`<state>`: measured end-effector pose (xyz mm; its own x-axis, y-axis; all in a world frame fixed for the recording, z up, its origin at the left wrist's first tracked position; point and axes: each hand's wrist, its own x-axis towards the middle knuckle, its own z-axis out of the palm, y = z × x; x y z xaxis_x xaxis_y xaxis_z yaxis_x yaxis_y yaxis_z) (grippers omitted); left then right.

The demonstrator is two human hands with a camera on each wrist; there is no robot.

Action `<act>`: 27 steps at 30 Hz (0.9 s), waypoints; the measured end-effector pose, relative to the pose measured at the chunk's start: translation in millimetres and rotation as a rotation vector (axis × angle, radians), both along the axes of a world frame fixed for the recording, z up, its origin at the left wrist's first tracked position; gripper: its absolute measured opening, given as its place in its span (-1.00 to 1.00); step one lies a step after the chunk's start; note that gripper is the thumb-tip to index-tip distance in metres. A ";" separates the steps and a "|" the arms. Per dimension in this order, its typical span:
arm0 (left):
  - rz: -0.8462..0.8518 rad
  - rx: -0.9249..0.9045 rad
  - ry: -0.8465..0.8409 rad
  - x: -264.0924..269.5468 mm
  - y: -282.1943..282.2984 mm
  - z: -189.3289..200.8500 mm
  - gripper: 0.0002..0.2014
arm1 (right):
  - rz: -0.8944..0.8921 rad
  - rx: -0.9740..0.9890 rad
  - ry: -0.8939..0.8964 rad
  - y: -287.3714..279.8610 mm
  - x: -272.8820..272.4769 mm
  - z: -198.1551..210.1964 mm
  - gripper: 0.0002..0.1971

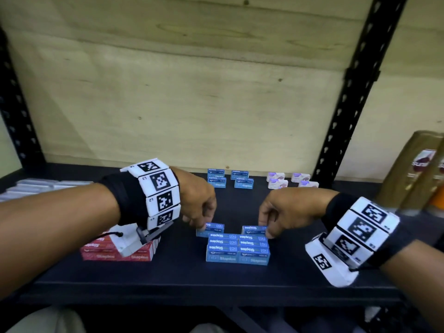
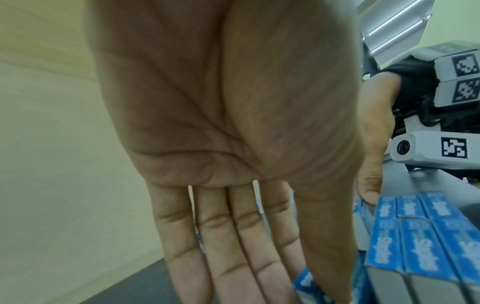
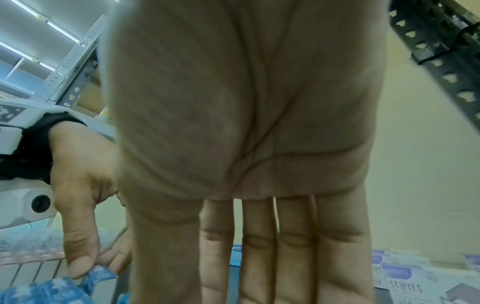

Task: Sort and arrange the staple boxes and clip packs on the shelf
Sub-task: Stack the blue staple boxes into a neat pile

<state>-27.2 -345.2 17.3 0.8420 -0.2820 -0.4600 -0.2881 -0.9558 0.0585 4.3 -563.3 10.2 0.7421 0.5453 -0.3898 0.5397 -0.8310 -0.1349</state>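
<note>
My left hand [image 1: 204, 225] pinches a blue staple box [image 1: 211, 230] between thumb and fingers, at the back left of a block of blue staple boxes [image 1: 237, 249] on the black shelf [image 1: 182, 272]. In the right wrist view, the left thumb presses that box [image 3: 100, 272]. My right hand [image 1: 265, 228] pinches another blue staple box [image 1: 252, 229] at the block's back right. The left wrist view shows the right thumb [image 2: 370, 193] against the box's end. Red staple boxes [image 1: 113, 252] lie under my left wrist.
At the back of the shelf stand several blue staple boxes [image 1: 228, 181] and, right of them, several white-and-purple staple boxes [image 1: 292, 180]. Grey packs [image 1: 36, 188] lie far left. Brown bottles [image 1: 418, 169] stand right of a black upright [image 1: 348, 97]. A plywood wall closes the back.
</note>
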 end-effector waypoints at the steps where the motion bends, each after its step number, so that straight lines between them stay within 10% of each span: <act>1: -0.009 0.003 0.010 -1.9 1.1 0.7 -0.83 | 0.002 0.005 0.013 -1.1 -1.2 0.2 -0.81; 27: -0.147 -0.096 0.071 -2.6 0.9 -4.6 -0.70 | 0.126 0.029 0.120 2.1 2.4 -0.7 -0.77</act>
